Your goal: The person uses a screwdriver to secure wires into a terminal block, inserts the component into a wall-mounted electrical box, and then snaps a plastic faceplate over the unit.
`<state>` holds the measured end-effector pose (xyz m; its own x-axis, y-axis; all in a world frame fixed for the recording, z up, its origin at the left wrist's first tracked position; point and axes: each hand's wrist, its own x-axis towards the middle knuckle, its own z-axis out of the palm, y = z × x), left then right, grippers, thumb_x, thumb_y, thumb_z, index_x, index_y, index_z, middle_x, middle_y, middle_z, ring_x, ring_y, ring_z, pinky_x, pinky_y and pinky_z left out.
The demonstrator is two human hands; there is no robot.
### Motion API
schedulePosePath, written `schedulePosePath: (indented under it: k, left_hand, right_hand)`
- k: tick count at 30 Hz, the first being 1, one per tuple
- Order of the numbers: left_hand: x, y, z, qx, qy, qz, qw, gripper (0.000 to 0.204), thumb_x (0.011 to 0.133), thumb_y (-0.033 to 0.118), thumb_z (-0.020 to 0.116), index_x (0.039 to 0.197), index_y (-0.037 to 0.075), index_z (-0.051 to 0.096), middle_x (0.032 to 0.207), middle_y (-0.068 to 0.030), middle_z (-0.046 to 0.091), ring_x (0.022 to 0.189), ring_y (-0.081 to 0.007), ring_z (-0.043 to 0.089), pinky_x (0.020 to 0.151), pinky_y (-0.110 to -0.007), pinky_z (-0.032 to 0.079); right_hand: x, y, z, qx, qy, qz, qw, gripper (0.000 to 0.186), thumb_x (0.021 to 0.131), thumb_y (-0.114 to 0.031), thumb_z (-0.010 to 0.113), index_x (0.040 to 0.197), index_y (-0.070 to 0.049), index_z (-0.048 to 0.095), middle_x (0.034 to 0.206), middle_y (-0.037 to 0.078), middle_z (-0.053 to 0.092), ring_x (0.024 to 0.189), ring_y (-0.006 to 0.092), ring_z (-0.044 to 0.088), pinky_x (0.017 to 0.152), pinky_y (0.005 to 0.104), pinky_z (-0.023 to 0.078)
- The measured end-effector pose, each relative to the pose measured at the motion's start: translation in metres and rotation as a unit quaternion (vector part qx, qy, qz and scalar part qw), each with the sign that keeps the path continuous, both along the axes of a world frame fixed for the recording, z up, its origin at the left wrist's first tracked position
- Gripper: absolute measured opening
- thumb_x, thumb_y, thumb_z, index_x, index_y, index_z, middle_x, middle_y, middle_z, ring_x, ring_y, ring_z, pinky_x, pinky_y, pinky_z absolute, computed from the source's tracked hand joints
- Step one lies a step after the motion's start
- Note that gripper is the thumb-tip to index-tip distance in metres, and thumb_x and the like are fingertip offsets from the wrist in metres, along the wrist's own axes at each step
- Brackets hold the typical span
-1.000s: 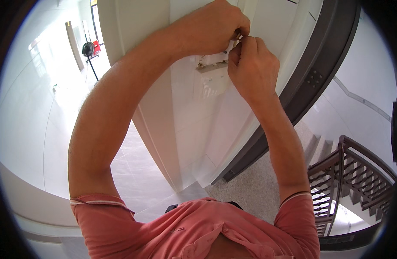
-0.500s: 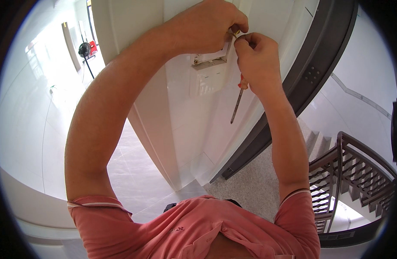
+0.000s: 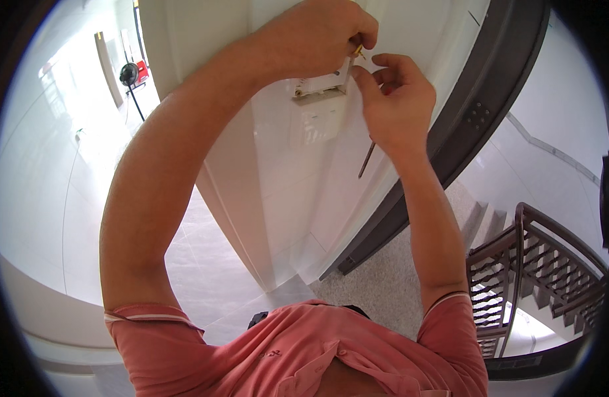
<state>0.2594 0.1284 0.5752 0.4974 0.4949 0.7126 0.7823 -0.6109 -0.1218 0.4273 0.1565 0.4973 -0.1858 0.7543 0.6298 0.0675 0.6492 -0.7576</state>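
At the top of the view my left hand (image 3: 332, 34) is closed, pinching a yellow wire (image 3: 358, 49) whose thin end sticks out past the fingertips. My right hand (image 3: 402, 106) is just to its right, thumb and index finger spread apart near the wire's end. The curled lower fingers of that hand keep hold of a screwdriver (image 3: 366, 160); its metal shaft points down and its handle is mostly hidden in the palm. Below my left hand a white wall box (image 3: 319, 96) opens in the pale tiled wall, partly covered by that hand.
A dark door frame (image 3: 476, 99) rises to the right of the wall. Beyond it are stairs with a brown railing (image 3: 521, 264). On the left, a bright room holds a black round object on a stand (image 3: 129, 74) beside something red (image 3: 143, 71).
My right thumb and index finger have parted and drawn slightly back from the wire, baring its end. The screwdriver has turned, and its handle is now mostly hidden.
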Motion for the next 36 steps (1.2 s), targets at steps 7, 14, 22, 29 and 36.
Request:
schedulePosePath:
  k: [7,14,22,29,36]
  left_hand:
    - [0.008,-0.003,0.001,-0.03,-0.015,0.03,0.999,0.011,0.08,-0.001,0.07,0.089,-0.002,0.075,0.086,-0.0221,0.072,0.081,-0.0382,0.07,0.073,-0.044,0.056]
    - [0.008,-0.003,0.001,-0.026,-0.019,0.037,0.999,0.009,0.08,0.0,0.07,0.087,-0.002,0.075,0.086,-0.0224,0.072,0.078,-0.0381,0.07,0.071,-0.043,0.056]
    - [0.004,-0.002,-0.004,-0.006,0.001,0.03,1.0,0.009,0.08,-0.001,0.07,0.088,-0.001,0.074,0.084,-0.022,0.072,0.078,-0.0367,0.07,0.071,-0.043,0.056]
    - [0.008,-0.011,-0.015,-0.042,-0.053,0.063,0.996,0.013,0.09,0.0,0.068,0.102,-0.001,0.074,0.089,-0.0137,0.074,0.081,-0.0265,0.07,0.076,-0.037,0.055]
    - [0.009,-0.012,-0.014,-0.03,-0.042,0.069,0.996,0.013,0.091,0.0,0.069,0.102,0.0,0.075,0.088,-0.0134,0.074,0.08,-0.0262,0.07,0.075,-0.036,0.055]
  right_hand:
    - [-0.016,0.042,-0.017,0.426,-0.049,-0.193,0.882,0.013,0.089,-0.01,0.074,0.093,0.0,0.066,0.077,0.014,0.066,0.06,0.0307,0.064,0.053,0.0421,0.05]
    - [-0.019,0.039,-0.014,0.449,-0.049,-0.198,0.87,0.01,0.086,-0.008,0.071,0.08,-0.002,0.065,0.072,0.012,0.063,0.057,0.0308,0.061,0.051,0.0417,0.049]
    - [-0.002,0.009,0.016,-0.184,0.126,0.142,0.964,0.015,0.085,-0.011,0.069,0.078,0.003,0.065,0.063,0.011,0.062,0.049,0.0207,0.052,0.043,0.0388,0.038]
    - [0.005,0.003,-0.004,-0.147,0.131,0.14,0.97,0.014,0.089,-0.01,0.069,0.085,0.004,0.066,0.068,0.011,0.063,0.049,0.0186,0.051,0.04,0.0396,0.038]
    - [-0.022,0.041,-0.032,0.472,-0.019,-0.206,0.857,0.009,0.088,-0.007,0.072,0.088,-0.002,0.065,0.074,0.012,0.061,0.055,0.0261,0.059,0.042,0.0358,0.043]
